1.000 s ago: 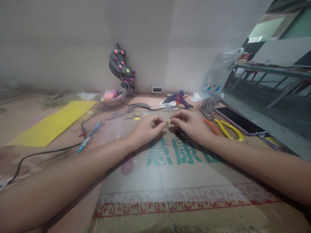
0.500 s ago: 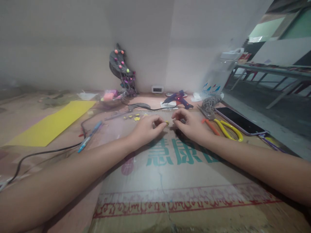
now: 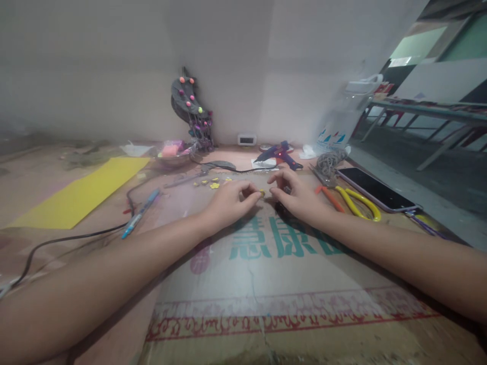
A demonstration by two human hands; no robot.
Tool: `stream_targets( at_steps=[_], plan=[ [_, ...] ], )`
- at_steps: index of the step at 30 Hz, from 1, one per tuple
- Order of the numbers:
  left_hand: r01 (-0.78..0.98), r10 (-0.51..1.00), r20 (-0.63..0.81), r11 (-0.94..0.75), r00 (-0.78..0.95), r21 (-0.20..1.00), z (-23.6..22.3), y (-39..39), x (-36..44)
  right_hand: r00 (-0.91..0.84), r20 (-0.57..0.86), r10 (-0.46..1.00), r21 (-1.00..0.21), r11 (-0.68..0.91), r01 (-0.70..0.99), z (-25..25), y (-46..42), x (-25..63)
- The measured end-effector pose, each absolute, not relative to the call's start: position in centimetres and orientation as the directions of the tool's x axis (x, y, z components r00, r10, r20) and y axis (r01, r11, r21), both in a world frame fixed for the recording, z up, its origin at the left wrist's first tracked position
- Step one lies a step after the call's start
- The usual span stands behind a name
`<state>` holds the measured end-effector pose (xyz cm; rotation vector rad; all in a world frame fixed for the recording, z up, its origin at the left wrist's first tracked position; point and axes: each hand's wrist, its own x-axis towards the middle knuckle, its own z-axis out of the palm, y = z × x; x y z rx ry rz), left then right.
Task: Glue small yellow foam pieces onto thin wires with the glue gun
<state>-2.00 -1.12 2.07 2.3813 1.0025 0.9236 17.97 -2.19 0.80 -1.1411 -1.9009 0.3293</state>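
My left hand [image 3: 232,203] pinches a small yellow piece [image 3: 262,193] between thumb and fingertips, too small to make out its exact shape. Facing it just to the right is my right hand [image 3: 294,195], thumb and index finger apart with a gap between them. A little dark something shows under its curled fingers, and I cannot tell what it is. Beyond my left hand lie several small yellow cut-outs, among them a flower-shaped one [image 3: 215,186]. Both hands are over a printed board [image 3: 213,294] with green characters.
A blue glue gun [image 3: 279,154] with a red light rests at the back. On the right are yellow-handled scissors [image 3: 357,203], grey yarn [image 3: 330,163] and a phone [image 3: 376,190]. Yellow sheet [image 3: 87,192], blue pen [image 3: 140,213] and black cable [image 3: 76,237] lie left. A decorated grey crescent [image 3: 184,99] stands behind.
My right index finger has lifted slightly and spread a bit further from the thumb. My left hand stays nearly still with the yellow piece.
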Motion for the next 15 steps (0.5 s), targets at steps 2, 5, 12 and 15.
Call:
stream_targets(
  at_steps=[2,5,12,15],
  plan=[
    [0.479,0.738,0.419,-0.667,0.528,0.571,2.04,-1.12,-2.00,-0.209,0.525,0.825,-0.629,0.541,0.558,0.77,-2.22,17.93],
    [0.483,0.740,0.416,-0.666,0.529,0.569,2.00,-1.11,-1.99,-0.206,0.494,0.844,-0.653,0.517,0.553,0.66,-2.20,17.95],
    [0.496,0.741,0.411,-0.665,0.532,0.558,1.98,-1.09,-1.94,-0.224,0.530,0.818,-0.591,0.546,0.594,0.58,-2.06,18.13],
    [0.499,0.740,0.411,-0.667,0.533,0.553,1.99,-1.09,-1.93,-0.254,0.548,0.797,-0.544,0.570,0.616,0.52,-1.95,18.27]
  ],
)
